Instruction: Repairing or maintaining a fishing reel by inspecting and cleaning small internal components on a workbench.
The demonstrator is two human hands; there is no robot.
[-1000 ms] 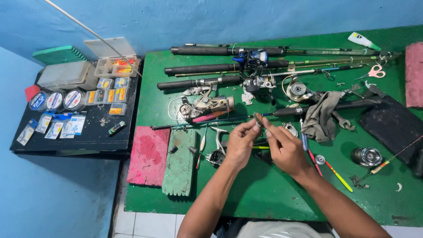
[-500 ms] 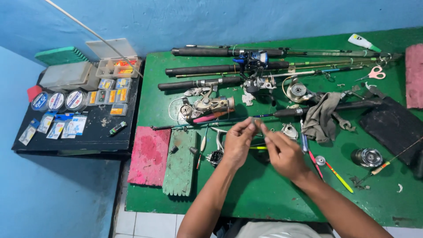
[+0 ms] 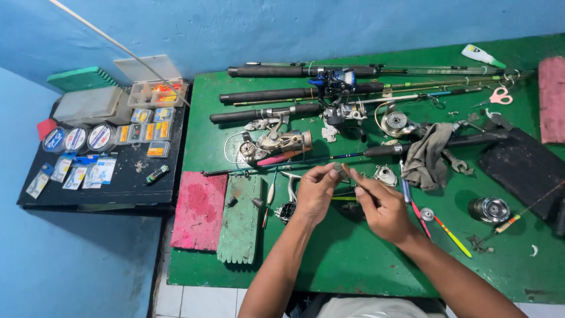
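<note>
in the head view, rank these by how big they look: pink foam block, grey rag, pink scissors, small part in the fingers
1. pink foam block
2. grey rag
3. pink scissors
4. small part, pinched between left hand and right hand

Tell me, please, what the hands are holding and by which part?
Both hands, left and right, pinch a small grey part between fingertips; which part cannot be told.

three fishing rods (image 3: 294,92) up top, three line spools (image 3: 76,139) on the side table, one pair of scissors (image 3: 499,96), two foam blocks (image 3: 200,210).
</note>
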